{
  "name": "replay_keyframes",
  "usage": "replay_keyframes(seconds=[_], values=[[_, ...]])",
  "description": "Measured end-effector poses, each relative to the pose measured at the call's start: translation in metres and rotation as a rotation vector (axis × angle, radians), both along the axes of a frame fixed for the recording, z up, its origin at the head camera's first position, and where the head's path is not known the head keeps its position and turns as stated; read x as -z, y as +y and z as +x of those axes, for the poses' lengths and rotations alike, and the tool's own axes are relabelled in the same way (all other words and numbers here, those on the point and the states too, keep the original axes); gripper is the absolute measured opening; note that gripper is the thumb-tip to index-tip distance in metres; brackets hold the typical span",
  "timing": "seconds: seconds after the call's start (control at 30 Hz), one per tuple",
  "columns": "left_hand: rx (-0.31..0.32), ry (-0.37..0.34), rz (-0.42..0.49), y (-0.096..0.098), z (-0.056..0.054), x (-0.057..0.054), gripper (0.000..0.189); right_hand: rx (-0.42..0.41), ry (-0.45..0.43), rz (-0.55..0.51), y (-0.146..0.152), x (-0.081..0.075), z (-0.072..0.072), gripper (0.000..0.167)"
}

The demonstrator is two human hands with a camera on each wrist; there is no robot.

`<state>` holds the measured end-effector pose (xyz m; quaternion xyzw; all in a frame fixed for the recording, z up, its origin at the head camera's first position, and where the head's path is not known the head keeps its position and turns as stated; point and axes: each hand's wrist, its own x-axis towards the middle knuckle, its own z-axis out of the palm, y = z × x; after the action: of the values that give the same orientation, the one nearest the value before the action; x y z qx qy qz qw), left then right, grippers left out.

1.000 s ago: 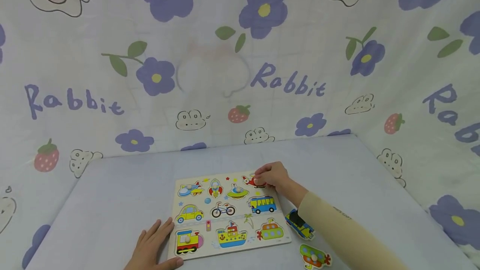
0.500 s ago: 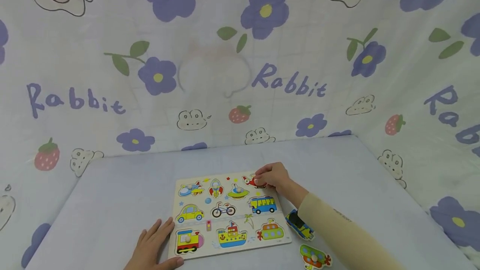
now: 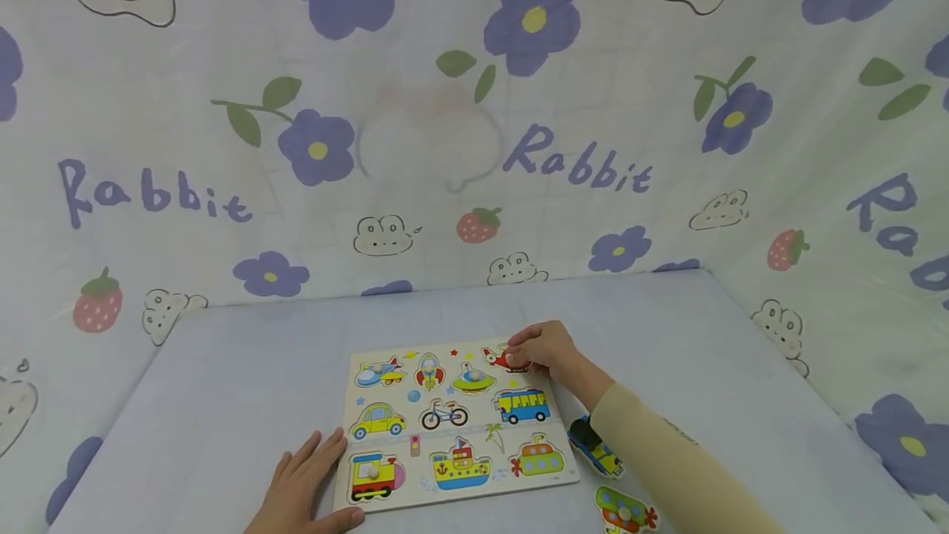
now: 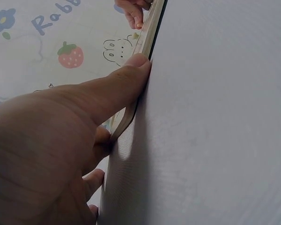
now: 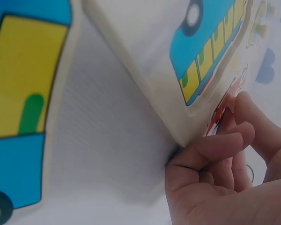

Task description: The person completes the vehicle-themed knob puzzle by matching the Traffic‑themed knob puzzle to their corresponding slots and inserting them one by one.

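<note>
A wooden knob puzzle board (image 3: 417,486) lies on the table. My left hand (image 3: 300,484) rests at its front left corner, fingers along the left edge. In the left wrist view, the thumb (image 4: 126,79) presses the board's edge. At the board's far right corner, my right hand (image 3: 552,357) pinches the red helicopter piece (image 3: 495,358) with thumb and fingertips, which hide its knob and part of its body. The piece sits at the helicopter spot, partly hidden by the fingers in the right wrist view too.
Right of the board lie a loose bus piece (image 3: 604,458), partly under the sleeve (image 3: 660,443), and a green submarine piece (image 3: 623,509). Plane, rocket (image 3: 429,372), flying saucer and train (image 3: 376,480) pieces sit in the board. A patterned cloth (image 3: 415,147) hangs behind the table.
The head view has shifted slightly. Both hands and the pieces keep their places, with the right fingers still at the helicopter piece.
</note>
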<state>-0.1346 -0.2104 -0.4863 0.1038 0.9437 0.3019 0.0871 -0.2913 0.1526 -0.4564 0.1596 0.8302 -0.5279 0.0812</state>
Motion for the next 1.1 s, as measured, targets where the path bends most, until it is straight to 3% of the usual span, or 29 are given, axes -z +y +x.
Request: replay_keyframes(seconds=[0.33,0.8,1.1], values=[[-0.015,-0.019,-0.048,0.005,0.000,-0.001,0.105,0.004,-0.004,-0.018,0.000,-0.005,0.004,0.021],[0.018,0.039,-0.007,-0.002,0.001,0.001,0.103,0.041,0.016,-0.096,-0.005,-0.008,0.009,0.023],[0.001,0.021,-0.025,0.001,-0.002,0.002,0.104,0.046,0.002,-0.136,-0.001,-0.012,0.013,0.024]])
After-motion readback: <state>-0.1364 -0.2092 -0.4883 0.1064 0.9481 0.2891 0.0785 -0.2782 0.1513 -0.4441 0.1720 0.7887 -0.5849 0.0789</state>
